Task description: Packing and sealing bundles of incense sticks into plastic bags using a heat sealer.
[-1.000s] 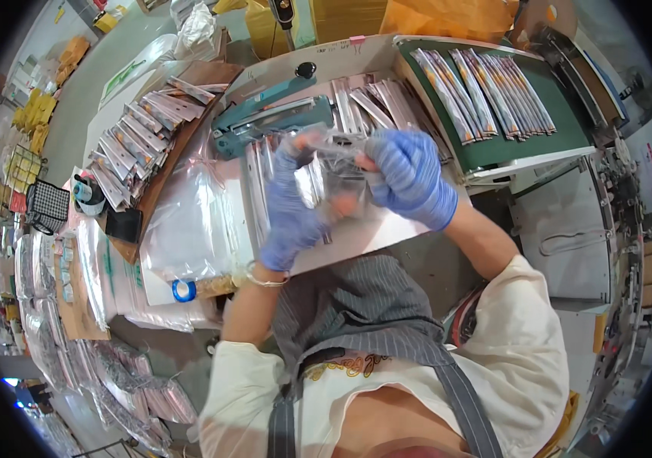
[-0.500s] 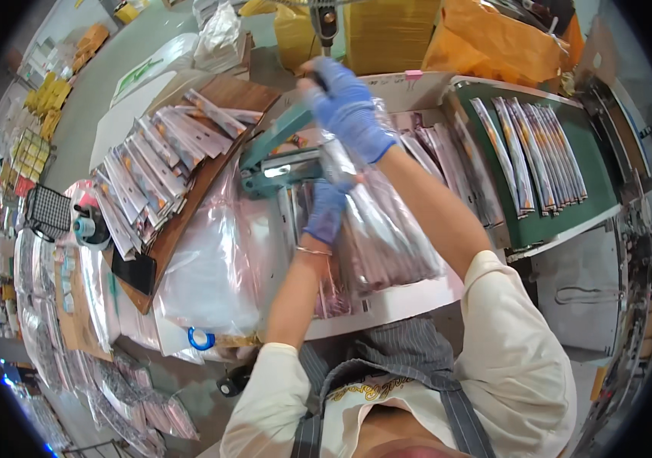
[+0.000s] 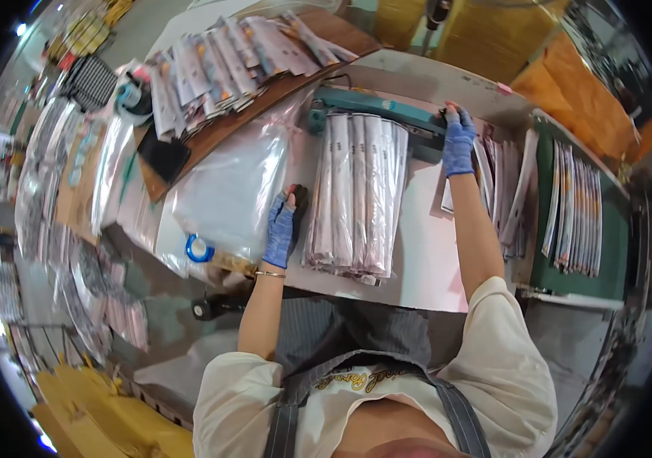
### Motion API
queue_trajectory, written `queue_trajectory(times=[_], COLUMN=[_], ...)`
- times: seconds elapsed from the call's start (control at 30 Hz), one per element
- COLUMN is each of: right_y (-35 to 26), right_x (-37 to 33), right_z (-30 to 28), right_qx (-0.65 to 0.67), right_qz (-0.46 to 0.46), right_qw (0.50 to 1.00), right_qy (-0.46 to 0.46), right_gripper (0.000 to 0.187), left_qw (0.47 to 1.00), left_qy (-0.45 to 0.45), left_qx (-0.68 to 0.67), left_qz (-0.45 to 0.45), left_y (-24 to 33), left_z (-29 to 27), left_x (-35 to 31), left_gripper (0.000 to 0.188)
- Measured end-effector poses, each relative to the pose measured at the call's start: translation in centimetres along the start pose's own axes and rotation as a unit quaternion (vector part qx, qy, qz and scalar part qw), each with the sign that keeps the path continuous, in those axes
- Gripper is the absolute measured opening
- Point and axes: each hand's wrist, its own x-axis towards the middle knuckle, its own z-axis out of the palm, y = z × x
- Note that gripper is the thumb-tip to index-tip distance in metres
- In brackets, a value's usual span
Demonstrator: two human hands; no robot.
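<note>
A teal bag sealer [image 3: 375,104] lies across the far side of the work table, its long arm lowered. My right hand [image 3: 459,143], in a blue fingerless glove, is closed round the handle end of that arm. A clear plastic bag of long, slim packs [image 3: 356,198] lies flat in front, its far end at the sealer. My left hand [image 3: 280,227], gloved alike, rests beside the bag's left edge without touching it. Its fingers are loosely bent and a little apart, with nothing visible in them.
Clear flat bags [image 3: 226,191] lie on the left with a blue tape roll [image 3: 199,248]. Loose slim packs [image 3: 219,65] and a black phone [image 3: 163,156] sit on a brown board [image 3: 265,99]. More packs [image 3: 574,210] stand on a green tray [image 3: 612,259] at right.
The sealer's arm has come down from its raised position. My right hand has moved right with it, and my left hand has left the bag's far end. The view has turned.
</note>
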Motion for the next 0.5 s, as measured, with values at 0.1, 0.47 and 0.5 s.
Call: queue_trajectory(times=[0.1, 0.47, 0.5], right_y=[0.3, -11.2, -10.2], right_x=[-0.6, -30.2, -31.8], right_z=[2.4, -3.6, -5.7], right_qx=[-0.007, 0.04, -0.027], right_qz=[-0.008, 0.544, 0.49], right_qw=[1.0, 0.78, 0.82], right_qy=[-0.009, -0.307, -0.296], right_gripper=[0.016, 0.067, 0.074], left_qw=[0.998, 0.982, 0.983], left_qy=[0.027, -0.172, -0.165], left_qx=[0.045, -0.076, -0.066], left_qz=[-0.019, -0.034, -0.054], left_y=[-0.9, 6.1, 6.1], left_z=[-3.8, 2.2, 1.0], left_x=[0.2, -19.8, -22.9], left_gripper=[0.047, 0.099, 0.096])
